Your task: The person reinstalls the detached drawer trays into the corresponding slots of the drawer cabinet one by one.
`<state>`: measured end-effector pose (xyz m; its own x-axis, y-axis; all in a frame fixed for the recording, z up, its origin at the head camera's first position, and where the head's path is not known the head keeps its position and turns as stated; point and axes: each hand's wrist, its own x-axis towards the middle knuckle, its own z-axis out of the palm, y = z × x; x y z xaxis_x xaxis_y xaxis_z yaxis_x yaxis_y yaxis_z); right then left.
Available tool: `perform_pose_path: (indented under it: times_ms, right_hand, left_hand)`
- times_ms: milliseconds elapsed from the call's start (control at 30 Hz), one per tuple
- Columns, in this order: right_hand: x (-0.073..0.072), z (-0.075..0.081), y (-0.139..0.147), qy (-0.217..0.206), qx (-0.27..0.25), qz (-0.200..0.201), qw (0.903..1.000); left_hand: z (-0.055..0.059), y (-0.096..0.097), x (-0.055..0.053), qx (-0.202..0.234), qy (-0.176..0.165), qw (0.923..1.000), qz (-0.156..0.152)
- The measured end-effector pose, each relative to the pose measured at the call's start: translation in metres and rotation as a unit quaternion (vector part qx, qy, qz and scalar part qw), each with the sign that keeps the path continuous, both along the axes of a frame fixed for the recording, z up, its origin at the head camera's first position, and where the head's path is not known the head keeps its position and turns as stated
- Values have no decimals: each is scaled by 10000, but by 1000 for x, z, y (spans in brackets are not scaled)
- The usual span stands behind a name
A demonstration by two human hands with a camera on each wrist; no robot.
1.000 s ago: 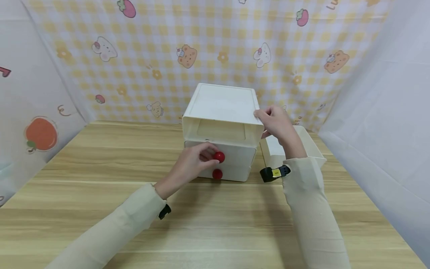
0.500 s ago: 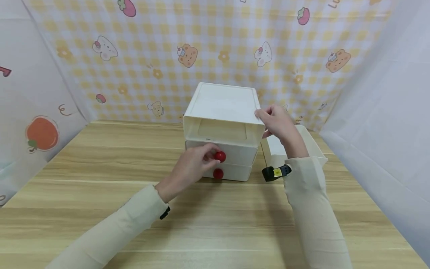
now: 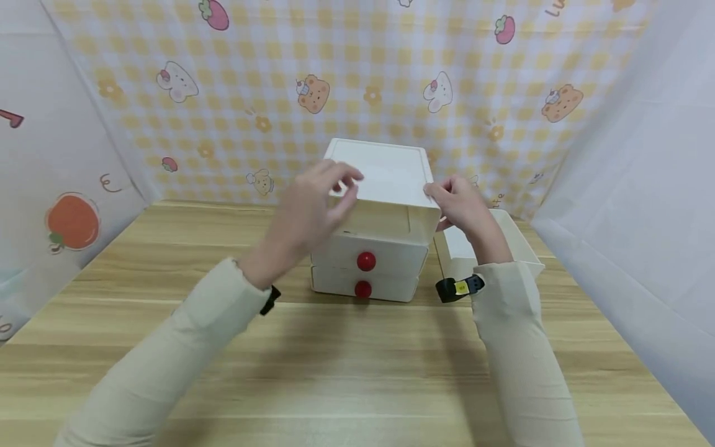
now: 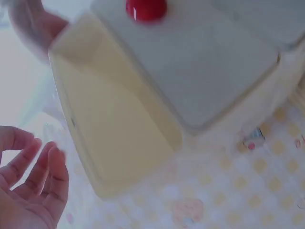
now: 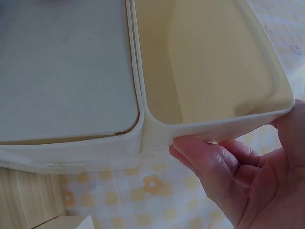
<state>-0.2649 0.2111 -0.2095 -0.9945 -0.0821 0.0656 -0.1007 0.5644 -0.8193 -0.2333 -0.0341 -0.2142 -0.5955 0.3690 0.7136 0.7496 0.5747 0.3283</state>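
Note:
A white drawer cabinet (image 3: pixel 385 164) stands toward the back of the table, its top compartment a hollow opening. Below that, two shut drawers carry an upper red knob (image 3: pixel 366 261) and a lower red knob (image 3: pixel 363 289). My left hand (image 3: pixel 307 211), blurred, hovers in front of the cabinet's upper left part and covers some of it. Its fingers are loosely bent with nothing between them, apart from the rim in the left wrist view. My right hand (image 3: pixel 460 203) grips the cabinet's upper right front corner, thumb at the top edge and fingers along the side wall (image 5: pixel 200 129).
A white, open drawer-like box (image 3: pixel 459 267) lies on the wooden table (image 3: pixel 357 379) right of the cabinet, partly behind my right arm. A checked cloth (image 3: pixel 368 49) hangs behind, with a white sheet (image 3: pixel 631 186) at the right.
My left hand has let go of the upper red knob and risen up and left, to the height of the cabinet's top. My right hand keeps its hold on the corner.

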Motion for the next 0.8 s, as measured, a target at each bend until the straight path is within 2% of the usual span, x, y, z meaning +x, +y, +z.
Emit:
perform_pose_path:
  times_ms: [100, 167, 200, 267, 333, 433, 500, 567, 667, 800]
  right_hand:
    - [0, 0, 1, 18, -11, 8, 10000]
    - [0, 0, 1, 51, -14, 17, 10000]
    - [0, 0, 1, 67, -35, -2, 10000]
    - [0, -1, 0, 76, -74, -27, 9999]
    - [0, -2, 0, 78, -108, -51, 9999]
    - [-1, -3, -2, 62, -96, -64, 9999]
    - [-1, -3, -2, 69, -47, -36, 10000]
    - [0, -2, -2, 57, -24, -25, 10000]
    - [1, -1, -3, 49, -47, -36, 10000]
    - [2, 0, -3, 63, -12, -157, 9999]
  left_hand:
    - [12, -5, -16, 91, -409, 9982, 434]
    - [16, -9, -28, 96, -1013, 9923, 706]
    - [17, -12, -34, 91, -1418, 9865, 814]
    - [17, -17, -46, 150, -2237, 9704, 903]
    - [14, -23, -58, 256, -2974, 9498, 935]
    - [8, -32, -70, 593, -3802, 9202, 721]
    - [3, -36, -75, 847, -4100, 9064, 565]
    - [-1, -39, -76, 1087, -4260, 8973, 386]
    - [-7, -39, -76, 1269, -4275, 8946, 284]
    - [-10, -35, -75, 1515, -4146, 8970, 243]
